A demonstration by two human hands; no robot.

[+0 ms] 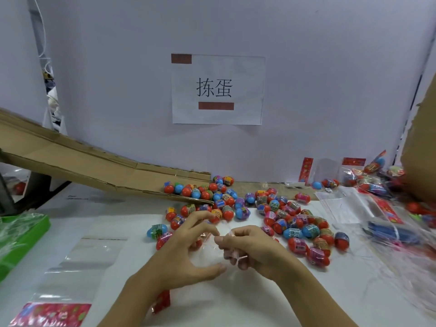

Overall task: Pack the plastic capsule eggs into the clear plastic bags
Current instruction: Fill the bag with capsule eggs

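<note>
Several red, blue and pink capsule eggs lie scattered over the white table beyond my hands. Between my hands hangs a clear plastic bag with a red header card at its bottom end. My left hand pinches the bag's mouth with its fingertips, the thumb curled under the film. My right hand grips the other side of the mouth with curled fingers. Whether an egg is inside the bag is hard to tell through the film.
A cardboard ramp slopes down from the left with eggs at its foot. A spare clear bag lies flat at the front left. A green tray is at the left edge. Filled and empty bags pile up at the right.
</note>
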